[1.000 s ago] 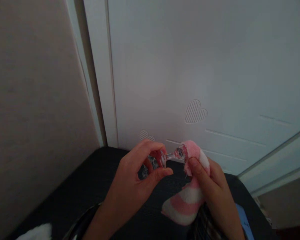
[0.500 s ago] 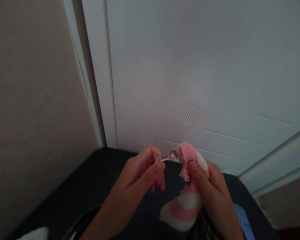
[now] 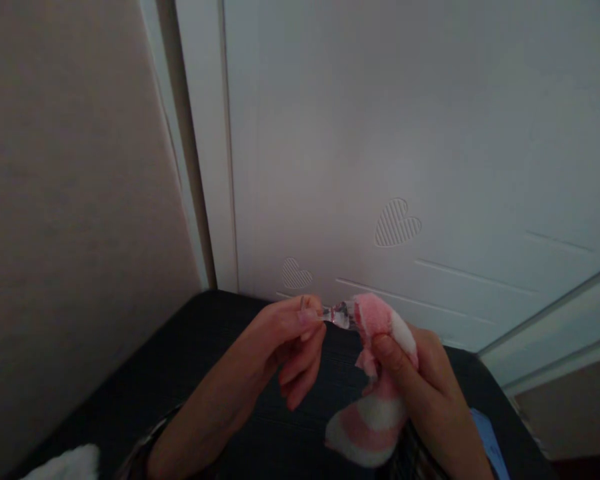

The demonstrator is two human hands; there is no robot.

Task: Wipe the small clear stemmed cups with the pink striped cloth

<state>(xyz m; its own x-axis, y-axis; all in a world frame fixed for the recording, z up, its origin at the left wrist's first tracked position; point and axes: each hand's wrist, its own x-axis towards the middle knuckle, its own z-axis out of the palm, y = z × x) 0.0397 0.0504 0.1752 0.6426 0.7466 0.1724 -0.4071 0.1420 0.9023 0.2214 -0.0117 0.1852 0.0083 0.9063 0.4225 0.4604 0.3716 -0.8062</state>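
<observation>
A small clear piece with a thin stem (image 3: 340,315), glass or clear plastic, lies sideways between my hands. My left hand (image 3: 285,340) pinches its stem end between thumb and forefinger, the other fingers loosely curled. The wider end goes into a fuzzy pink-and-white striped sock (image 3: 373,427), which covers the rest of it. My right hand (image 3: 425,380) is closed around the sock and whatever part lies inside, thumb pressed on top. The sock's ragged edge and its rounded lower part hang below that hand.
Beneath my hands is a dark tabletop (image 3: 180,347). A white panel with carved hearts (image 3: 397,223) stands behind it, and a beige wall (image 3: 80,200) rises at the left. A white fluffy thing (image 3: 70,463) lies lower left, a blue packet (image 3: 487,440) lower right.
My left hand has turned about the stem, its thumb now lying over the top and the other fingers lower. The right hand keeps its hold on the sock. The view has shifted slightly.
</observation>
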